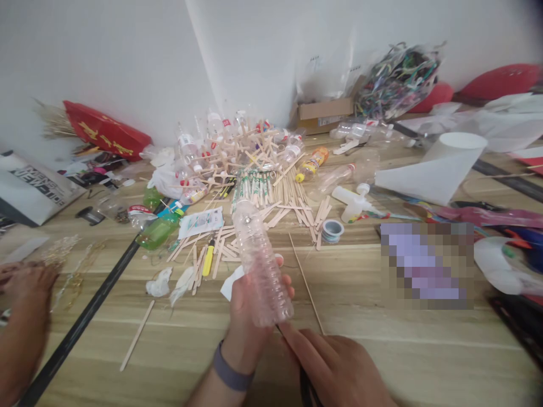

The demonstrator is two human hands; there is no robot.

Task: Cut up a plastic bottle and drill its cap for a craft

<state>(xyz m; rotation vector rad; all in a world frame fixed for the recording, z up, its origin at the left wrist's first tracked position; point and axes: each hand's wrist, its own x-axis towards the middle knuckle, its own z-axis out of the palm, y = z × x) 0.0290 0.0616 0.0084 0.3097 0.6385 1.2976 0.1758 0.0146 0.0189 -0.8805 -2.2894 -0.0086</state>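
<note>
A clear, ribbed plastic bottle [265, 265] is tilted in my left hand [242, 308], whose fingers wrap round its lower half; a grey band circles that wrist. My right hand [335, 364] is closed just below the bottle, its index finger reaching the bottle's near end. Under this hand show a dark, curved handle and a dark tip against the bottle; they look like black-handled scissors [306, 389], mostly hidden by the palm. A thin wooden skewer [305, 282] lies just beyond my right hand. A yellow-handled tool [208, 259] rests left of the bottle.
Craft sticks [252, 150], skewers and plastic bottles are heaped at the back. A green bottle [159, 230] and a spool [332, 231] lie nearer. A white paper cone [432, 169] stands right. Another person's hand [29, 282] works at left, beyond a black strip [91, 316].
</note>
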